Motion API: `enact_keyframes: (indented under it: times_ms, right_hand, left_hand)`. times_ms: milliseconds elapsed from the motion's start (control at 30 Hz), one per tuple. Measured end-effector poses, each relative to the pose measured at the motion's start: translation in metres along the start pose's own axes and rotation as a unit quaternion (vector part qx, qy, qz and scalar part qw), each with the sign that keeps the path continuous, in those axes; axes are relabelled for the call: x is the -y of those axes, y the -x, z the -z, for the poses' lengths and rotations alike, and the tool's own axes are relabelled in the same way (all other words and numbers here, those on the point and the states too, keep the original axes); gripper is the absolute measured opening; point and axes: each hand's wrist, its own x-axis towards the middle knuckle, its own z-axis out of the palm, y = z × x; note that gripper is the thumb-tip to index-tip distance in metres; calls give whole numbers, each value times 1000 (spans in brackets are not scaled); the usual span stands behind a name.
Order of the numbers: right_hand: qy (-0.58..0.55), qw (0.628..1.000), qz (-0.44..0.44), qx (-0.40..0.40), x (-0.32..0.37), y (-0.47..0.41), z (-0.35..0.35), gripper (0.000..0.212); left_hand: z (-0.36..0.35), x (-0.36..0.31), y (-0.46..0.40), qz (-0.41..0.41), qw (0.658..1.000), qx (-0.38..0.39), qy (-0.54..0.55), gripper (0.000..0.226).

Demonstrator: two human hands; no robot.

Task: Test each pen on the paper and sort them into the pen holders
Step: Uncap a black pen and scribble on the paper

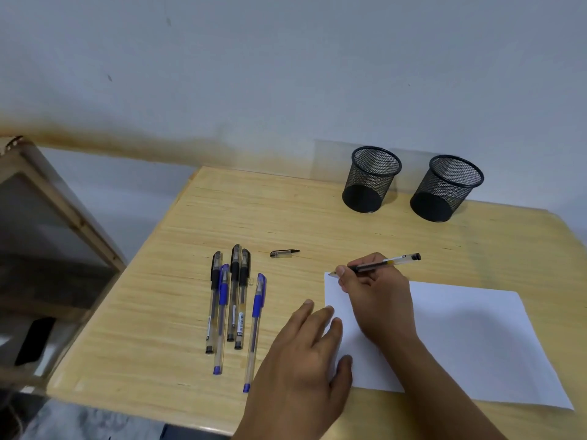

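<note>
Right hand grips uncapped black pen, tip at paper top-left corner. Left hand open, flat on paper's left edge. Keep sheet pinned, scribble lightly. Five pens wait left; holders empty.

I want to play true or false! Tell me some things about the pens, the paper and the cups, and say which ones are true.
1. Both mesh pen holders, the left one and the right one, have pens in them. False: both are empty.
2. The right hand holds an uncapped pen at the paper's far left corner. True.
3. Five capped pens lie in a group on the table: three black and two blue. True.
4. The loose pen cap lies on the paper. False: it lies on the bare table, beyond the paper.
5. The left hand holds a blue pen. False: it rests flat on the paper's left edge, holding nothing.
</note>
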Motion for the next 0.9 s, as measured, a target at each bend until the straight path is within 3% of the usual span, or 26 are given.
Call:
enact_keyframes:
  times_ms: [400,900]
  right_hand:
    - [30,999,24,6,5,2,-1,13]
    - [43,998,39,-4,5,2,-1,13]
  left_hand:
    - [-6,1,0,-6,998,-57,20,43]
    - [-5,1,1,-6,999,-46,10,44]
